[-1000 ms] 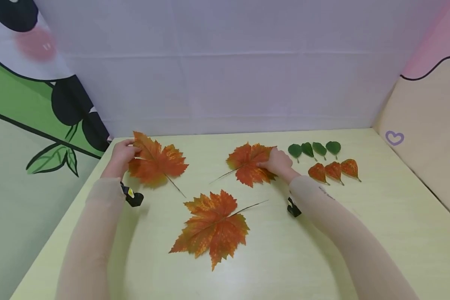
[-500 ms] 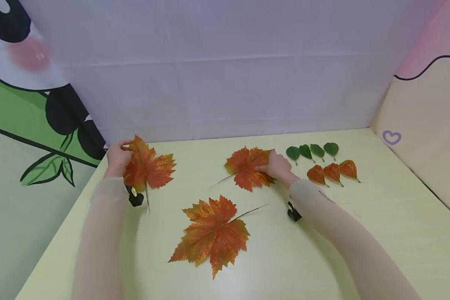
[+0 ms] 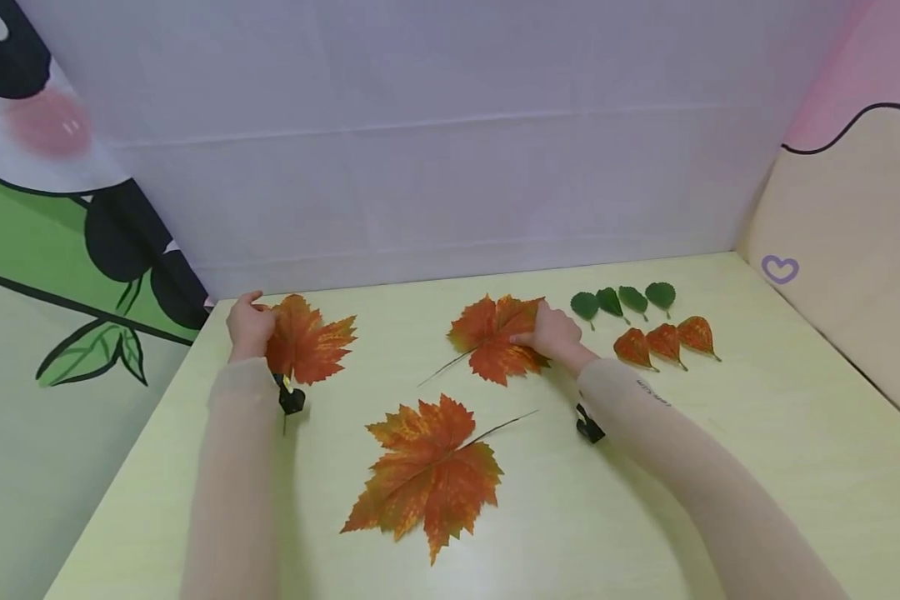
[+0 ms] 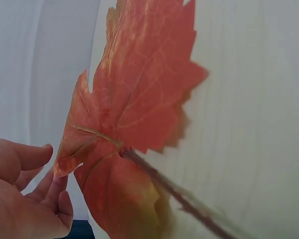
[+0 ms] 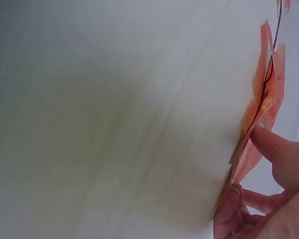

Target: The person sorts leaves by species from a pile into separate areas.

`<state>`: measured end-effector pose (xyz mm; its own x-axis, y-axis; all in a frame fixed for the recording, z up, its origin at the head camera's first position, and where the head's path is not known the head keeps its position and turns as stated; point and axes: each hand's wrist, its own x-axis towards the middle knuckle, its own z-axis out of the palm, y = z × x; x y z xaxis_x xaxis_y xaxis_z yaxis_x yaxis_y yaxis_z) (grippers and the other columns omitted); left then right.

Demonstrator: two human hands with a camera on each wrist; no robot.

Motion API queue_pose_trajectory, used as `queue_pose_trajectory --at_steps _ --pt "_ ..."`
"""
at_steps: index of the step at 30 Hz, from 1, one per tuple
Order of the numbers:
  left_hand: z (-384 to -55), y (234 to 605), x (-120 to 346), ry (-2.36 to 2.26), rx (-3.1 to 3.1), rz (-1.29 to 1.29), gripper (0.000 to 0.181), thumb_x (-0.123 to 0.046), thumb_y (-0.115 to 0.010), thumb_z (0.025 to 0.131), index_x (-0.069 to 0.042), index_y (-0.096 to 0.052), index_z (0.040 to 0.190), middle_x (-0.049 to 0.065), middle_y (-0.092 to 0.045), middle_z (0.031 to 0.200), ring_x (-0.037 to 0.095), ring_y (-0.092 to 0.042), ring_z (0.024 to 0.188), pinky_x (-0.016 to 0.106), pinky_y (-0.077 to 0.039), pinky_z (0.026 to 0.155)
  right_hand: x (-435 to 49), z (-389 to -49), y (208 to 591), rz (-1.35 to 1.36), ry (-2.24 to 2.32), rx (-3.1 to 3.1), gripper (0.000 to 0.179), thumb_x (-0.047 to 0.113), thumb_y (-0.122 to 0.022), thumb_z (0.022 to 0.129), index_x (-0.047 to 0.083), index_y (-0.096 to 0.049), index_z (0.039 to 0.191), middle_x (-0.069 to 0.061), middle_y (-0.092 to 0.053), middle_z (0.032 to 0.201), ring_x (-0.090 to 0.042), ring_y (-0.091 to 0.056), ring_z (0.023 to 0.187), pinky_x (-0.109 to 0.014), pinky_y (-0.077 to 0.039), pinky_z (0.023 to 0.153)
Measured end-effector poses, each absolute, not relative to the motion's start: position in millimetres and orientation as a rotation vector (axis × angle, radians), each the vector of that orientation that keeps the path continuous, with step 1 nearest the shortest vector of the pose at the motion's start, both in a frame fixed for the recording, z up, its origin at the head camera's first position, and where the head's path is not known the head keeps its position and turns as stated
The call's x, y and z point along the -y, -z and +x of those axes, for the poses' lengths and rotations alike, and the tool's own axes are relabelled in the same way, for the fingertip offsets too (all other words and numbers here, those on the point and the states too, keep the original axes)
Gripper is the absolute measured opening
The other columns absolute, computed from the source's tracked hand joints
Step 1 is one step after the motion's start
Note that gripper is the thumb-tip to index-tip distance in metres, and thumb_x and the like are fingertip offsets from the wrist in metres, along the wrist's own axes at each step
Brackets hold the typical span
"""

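Observation:
At the table's far left, my left hand is beside an orange-red maple leaf. In the left wrist view, the thumb stands apart from the leaf, while loosely bent fingers touch its edge. The stem slants down over the table there. My right hand grips the right edge of a second maple leaf, whose stem points left. The right wrist view has the thumb on one face of this leaf and fingers at its edge. A third maple leaf lies nearer, in the middle.
Several small green leaves form a row right of my right hand. Small orange leaves lie in a row just in front of them. The pale table meets a lilac backdrop at its far edge, with printed panels on both sides.
The left leaf has turned so its stem points toward me, and my left thumb and finger have spread apart. My right hand and its leaf stay nearly still; the head view has shifted slightly.

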<state>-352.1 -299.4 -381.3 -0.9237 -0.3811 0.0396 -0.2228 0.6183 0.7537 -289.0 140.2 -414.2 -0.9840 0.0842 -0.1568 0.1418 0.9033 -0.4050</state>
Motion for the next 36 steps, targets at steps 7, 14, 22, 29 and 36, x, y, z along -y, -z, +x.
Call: queue_pose_trajectory --at_steps 7,14,22,29,36 --pt "-350 378 295 1.279 2.704 0.499 0.057 -0.014 -0.044 0.088 -0.002 -0.028 0.141 0.024 -0.037 0.137 0.037 -0.038 0.123 0.045 -0.035 0.099 -141 -288 412 0.172 0.648 -2.917 0.086 0.050 -0.063 0.079 -0.002 -0.027 0.138 -0.018 -0.059 0.106 -0.030 -0.058 0.090 -0.036 -0.046 0.066" --pt "-346 373 297 1.343 2.764 0.530 0.057 -0.022 -0.041 0.090 -0.003 -0.026 0.142 0.022 -0.029 0.143 0.037 -0.033 0.127 0.045 -0.031 0.103 -139 -289 412 0.170 0.628 -2.933 0.088 0.052 -0.063 0.078 -0.001 -0.027 0.138 -0.019 -0.060 0.106 -0.030 -0.059 0.088 -0.036 -0.046 0.066" --pt "-330 361 284 1.361 2.712 0.516 0.049 -0.020 -0.043 0.091 -0.004 -0.037 0.136 0.018 -0.033 0.141 0.033 -0.035 0.123 0.042 -0.033 0.102 -141 -287 412 0.195 0.653 -2.937 0.066 0.052 -0.064 0.077 0.000 -0.047 0.115 -0.012 -0.058 0.085 -0.024 -0.054 0.070 -0.031 -0.039 0.055" --pt "-304 357 271 1.350 2.761 0.481 0.041 -0.025 -0.047 0.093 -0.009 -0.043 0.131 0.014 -0.041 0.134 0.030 -0.039 0.114 0.042 -0.036 0.097 -143 -283 412 0.181 0.699 -2.932 0.045 0.047 -0.065 0.079 0.009 -0.043 0.077 -0.002 -0.040 0.065 -0.017 -0.043 0.057 -0.027 -0.028 0.049" --pt "-259 353 259 1.293 2.881 0.161 0.044 -0.028 -0.045 0.095 -0.001 -0.043 0.129 0.020 -0.044 0.127 0.032 -0.042 0.111 0.038 -0.039 0.090 -139 -279 409 0.268 0.675 -2.946 0.055 0.058 -0.066 0.071 0.013 -0.037 0.062 0.002 -0.031 0.056 -0.013 -0.035 0.049 -0.024 -0.023 0.043"
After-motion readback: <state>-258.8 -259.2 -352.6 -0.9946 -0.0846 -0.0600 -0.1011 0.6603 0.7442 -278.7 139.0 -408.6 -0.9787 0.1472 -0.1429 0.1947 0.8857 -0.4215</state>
